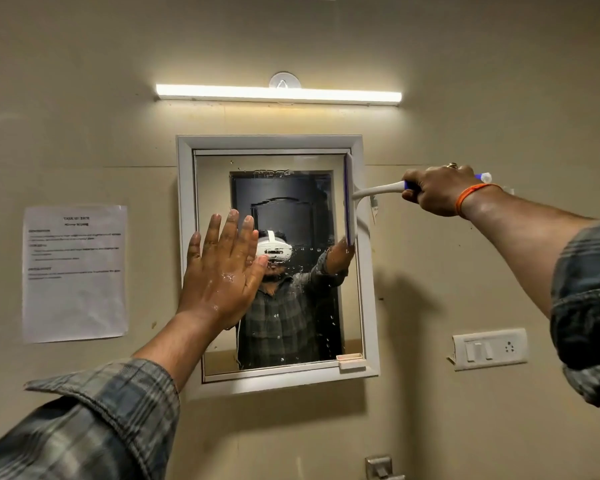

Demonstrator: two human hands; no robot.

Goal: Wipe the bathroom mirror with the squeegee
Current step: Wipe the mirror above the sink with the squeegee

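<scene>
A white-framed bathroom mirror (186,202) hangs on the beige wall, its glass dotted with water drops and streaks. My right hand (437,190) grips the blue and white handle of the squeegee (350,199). Its blade stands vertical against the glass at the mirror's upper right edge. My left hand (222,271) is spread flat with fingers apart over the left side of the mirror, wet with drops and holding nothing; whether the palm touches the glass is unclear.
A lit tube light (278,94) runs above the mirror. A printed sheet (74,271) is stuck to the wall on the left. A switch plate (489,348) sits at lower right, a metal fixture (381,467) below the mirror.
</scene>
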